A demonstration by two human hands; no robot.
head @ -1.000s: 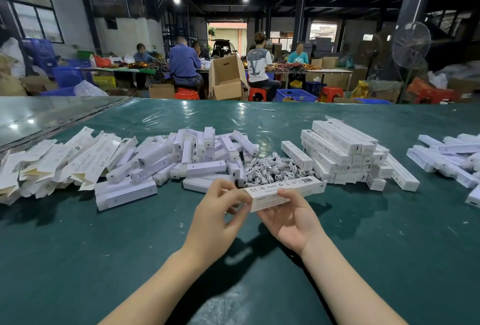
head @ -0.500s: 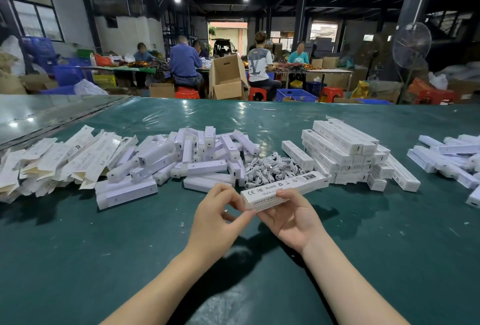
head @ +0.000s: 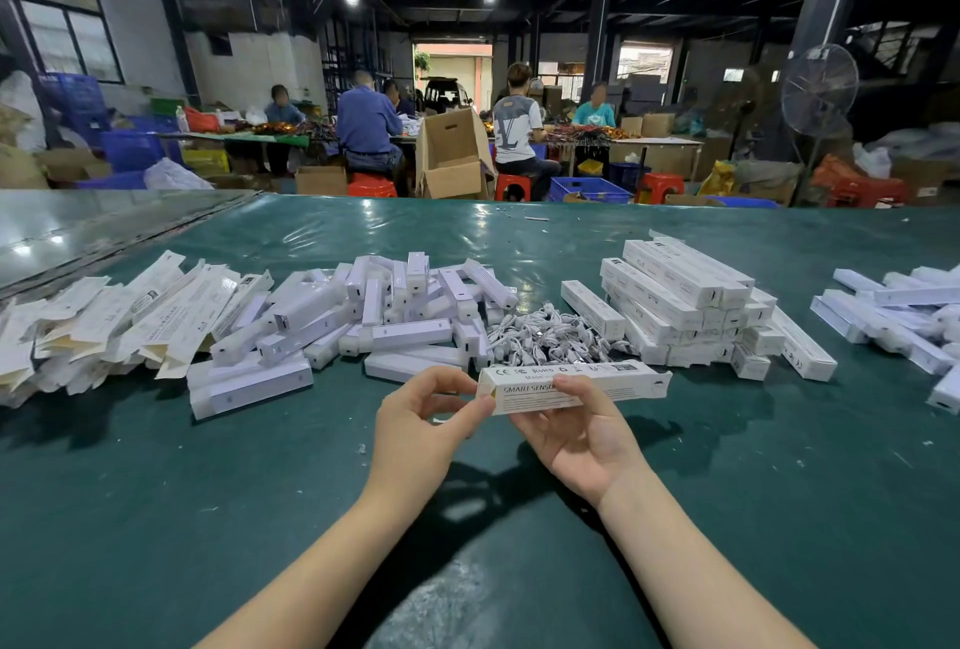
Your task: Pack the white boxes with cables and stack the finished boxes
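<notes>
While the right hand (head: 587, 435) grips the white box (head: 626, 383), now tilted less than before, the left hand (head: 415, 435) pinches its left end.

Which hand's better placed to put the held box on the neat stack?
Right. The right hand holds the box under its middle, and the neat stack lies on that side. The left hand only pinches its left end.

Bare left hand (head: 415, 433) and bare right hand (head: 587, 440)
</notes>
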